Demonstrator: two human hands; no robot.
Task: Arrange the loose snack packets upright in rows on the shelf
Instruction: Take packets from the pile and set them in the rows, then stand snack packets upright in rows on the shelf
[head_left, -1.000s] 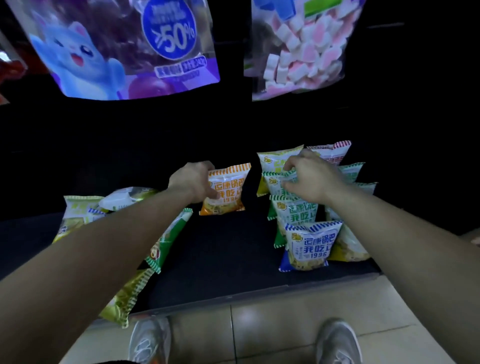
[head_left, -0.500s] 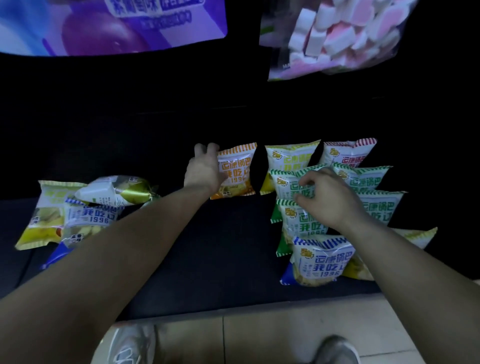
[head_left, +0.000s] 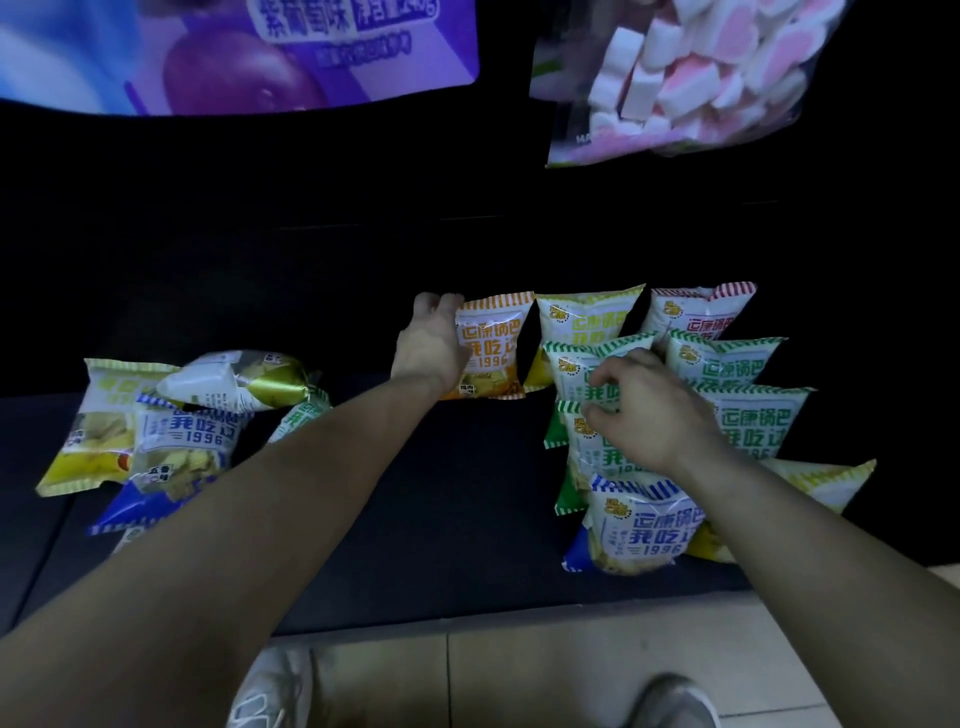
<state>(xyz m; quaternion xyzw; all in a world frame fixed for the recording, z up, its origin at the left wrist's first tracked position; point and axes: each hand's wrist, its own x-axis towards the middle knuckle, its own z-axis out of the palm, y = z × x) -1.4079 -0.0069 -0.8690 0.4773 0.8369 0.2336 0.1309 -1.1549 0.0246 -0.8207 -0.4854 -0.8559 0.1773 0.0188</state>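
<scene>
Beneath both sets of fingers runs the dark shelf (head_left: 467, 519). Right of the left fingers (head_left: 436, 304) stand the upright rows (head_left: 748, 364), and well to their left the loose heap (head_left: 156, 431) lies flat. The left hand (head_left: 431, 348) grips the orange packet (head_left: 493, 348), probably starting a new column. The right hand (head_left: 649, 410) curls onto a green packet (head_left: 569, 371), apparently to steady it. The packets read "我吃过 1996".

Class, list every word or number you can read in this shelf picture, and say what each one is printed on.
"运康锅巴 我吃过 1996": orange packet and upright blue packet at the front.
"运康锅巴 我吃过": far-right green packet.
"我吃过 1996" and "五香": blue packet lying at the left.
"紫葡萄味": purple bag hanging above.
Small print on the marshmallow bag and the round packet logos: too blurred to read.
</scene>
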